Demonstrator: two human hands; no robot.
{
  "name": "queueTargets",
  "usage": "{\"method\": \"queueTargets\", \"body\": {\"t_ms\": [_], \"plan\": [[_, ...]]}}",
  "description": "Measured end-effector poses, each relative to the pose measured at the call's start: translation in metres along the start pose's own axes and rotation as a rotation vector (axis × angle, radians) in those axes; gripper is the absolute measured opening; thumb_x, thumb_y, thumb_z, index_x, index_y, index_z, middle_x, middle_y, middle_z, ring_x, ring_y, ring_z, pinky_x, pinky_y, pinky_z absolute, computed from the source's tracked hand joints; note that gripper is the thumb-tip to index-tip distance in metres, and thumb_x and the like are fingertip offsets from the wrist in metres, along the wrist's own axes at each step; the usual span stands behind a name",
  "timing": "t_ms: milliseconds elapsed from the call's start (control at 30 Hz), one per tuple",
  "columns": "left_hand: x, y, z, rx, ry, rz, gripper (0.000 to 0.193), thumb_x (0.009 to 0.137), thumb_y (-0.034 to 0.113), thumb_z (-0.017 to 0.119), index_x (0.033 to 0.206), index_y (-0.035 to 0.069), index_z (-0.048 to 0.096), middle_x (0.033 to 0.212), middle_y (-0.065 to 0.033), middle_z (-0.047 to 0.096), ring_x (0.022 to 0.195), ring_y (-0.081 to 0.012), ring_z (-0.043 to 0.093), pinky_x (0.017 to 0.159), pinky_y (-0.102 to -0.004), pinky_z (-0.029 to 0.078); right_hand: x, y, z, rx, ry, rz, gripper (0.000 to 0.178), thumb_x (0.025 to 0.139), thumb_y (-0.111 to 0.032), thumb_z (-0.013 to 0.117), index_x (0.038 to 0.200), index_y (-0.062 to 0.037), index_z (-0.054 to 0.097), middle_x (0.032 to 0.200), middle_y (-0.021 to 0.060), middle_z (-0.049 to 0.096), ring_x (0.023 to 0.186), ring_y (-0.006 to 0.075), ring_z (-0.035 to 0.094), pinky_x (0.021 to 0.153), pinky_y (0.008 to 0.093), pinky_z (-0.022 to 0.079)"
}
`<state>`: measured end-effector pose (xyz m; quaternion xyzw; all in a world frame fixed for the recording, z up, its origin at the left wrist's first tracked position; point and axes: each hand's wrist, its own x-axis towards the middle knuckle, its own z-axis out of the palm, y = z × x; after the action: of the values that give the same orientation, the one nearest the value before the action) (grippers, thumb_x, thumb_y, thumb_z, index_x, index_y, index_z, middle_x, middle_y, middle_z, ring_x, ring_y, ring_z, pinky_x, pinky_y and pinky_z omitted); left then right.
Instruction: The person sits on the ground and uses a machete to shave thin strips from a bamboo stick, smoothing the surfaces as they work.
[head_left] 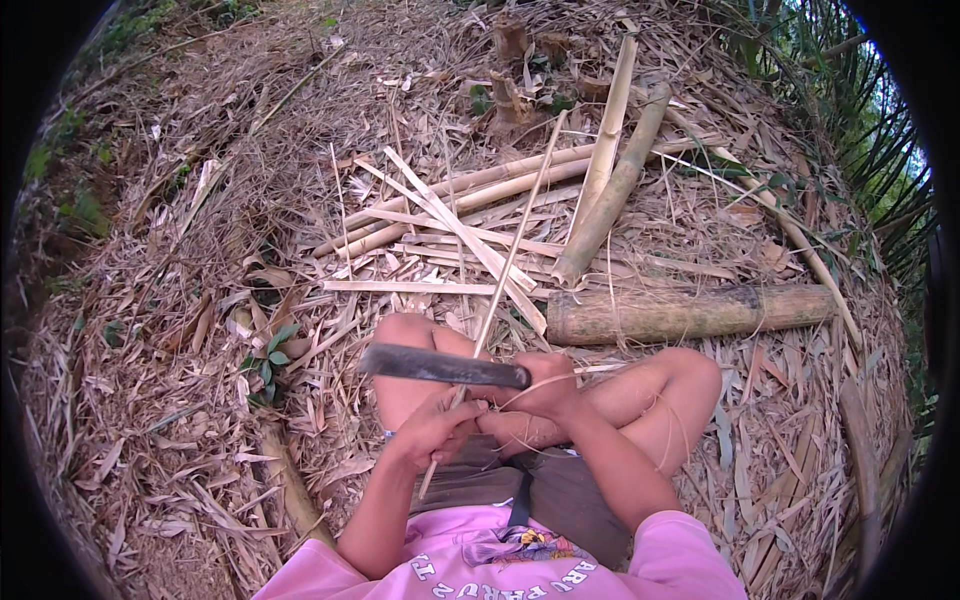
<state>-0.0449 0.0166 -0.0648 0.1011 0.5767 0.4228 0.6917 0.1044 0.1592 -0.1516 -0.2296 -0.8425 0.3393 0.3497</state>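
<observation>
My left hand (437, 428) is closed round the lower part of a long thin bamboo strip (520, 232), which slants up and to the right, away from me. Wrapped round the handle of a machete is my right hand (548, 385). The dark machete blade (440, 365) points left, lying across the strip just above my left hand. Whether its edge bites into the strip, I cannot tell. A thin curled shaving (540, 384) hangs by my right hand. Both hands are over my crossed legs.
A thick bamboo log (690, 314) lies just beyond my right knee. Farther off are split bamboo pieces (462, 240), a half-split culm (606, 130) and a greenish bamboo pole (615, 190). Cut stumps (510, 100) stand at the back. Dry leaves cover the ground.
</observation>
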Motion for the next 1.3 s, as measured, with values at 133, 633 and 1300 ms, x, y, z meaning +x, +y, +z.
{"method": "queueTargets", "body": {"t_ms": [133,633,1300], "plan": [[0.007,-0.005,-0.003,-0.019,0.018,-0.029,0.025,0.101,0.025,0.055,0.081,0.01,0.054,0.052,0.0057,0.033,0.035,-0.0043,0.026,0.031,-0.0228,0.018,-0.006,0.004,0.005,-0.041,-0.06,-0.08,0.027,0.066,-0.026,0.079,0.064,-0.0084,0.058,0.06,0.0107,0.061,0.053,0.031,0.063,0.05,0.0404,0.049],[0.0,-0.007,0.019,0.122,0.037,-0.072,0.043,0.104,0.03,0.044,0.064,0.015,0.036,0.05,0.0065,0.026,0.036,-0.004,0.023,0.032,-0.0233,0.014,-0.011,0.015,0.018,-0.048,0.066,-0.151,0.02,0.059,-0.02,0.07,0.063,-0.0092,0.054,0.057,0.0085,0.057,0.05,0.0277,0.06,0.052,0.0393,0.045],[-0.021,-0.03,-0.009,-0.292,-0.028,-0.045,0.01,0.1,0.018,0.048,0.091,0.015,0.044,0.053,0.0052,0.028,0.037,-0.0049,0.024,0.03,-0.0225,0.016,0.001,0.002,0.012,-0.207,-0.106,0.023,0.029,0.071,-0.039,0.071,0.064,-0.0118,0.062,0.062,0.0096,0.064,0.058,0.0308,0.065,0.056,0.0429,0.051]]}}
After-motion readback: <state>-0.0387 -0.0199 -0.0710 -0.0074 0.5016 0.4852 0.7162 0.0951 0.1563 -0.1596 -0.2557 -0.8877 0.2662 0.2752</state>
